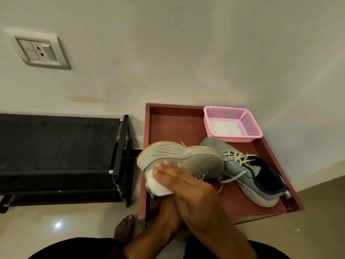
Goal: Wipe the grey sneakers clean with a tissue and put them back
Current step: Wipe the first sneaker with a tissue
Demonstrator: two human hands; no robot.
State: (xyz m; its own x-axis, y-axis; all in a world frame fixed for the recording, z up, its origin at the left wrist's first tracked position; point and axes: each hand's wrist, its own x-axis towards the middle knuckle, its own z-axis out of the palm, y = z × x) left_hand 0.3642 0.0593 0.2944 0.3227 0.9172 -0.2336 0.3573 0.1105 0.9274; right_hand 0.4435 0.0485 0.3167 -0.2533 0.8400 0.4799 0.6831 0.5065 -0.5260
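So there are 2 grey sneakers here. The tilted sneaker (179, 159) is turned on its side over the front-left part of the red tray (168, 124), sole facing the wall, heel end sticking out past the tray's left edge. The right hand (179, 176) lies flat across it with straight fingers, pressing a wadded white tissue (158, 186) against the heel area. The arms cross, and the left hand is hidden underneath the right arm, so I can't tell what it's doing or whether it grips anything. The other sneaker (250, 176) sits upright in the tray on the right, laces loose, its toe near a pink basket (250, 124) with white tissues inside. A black shoe rack (119, 156) stands just left of the tray, and a bare foot (125, 228) is on the floor.
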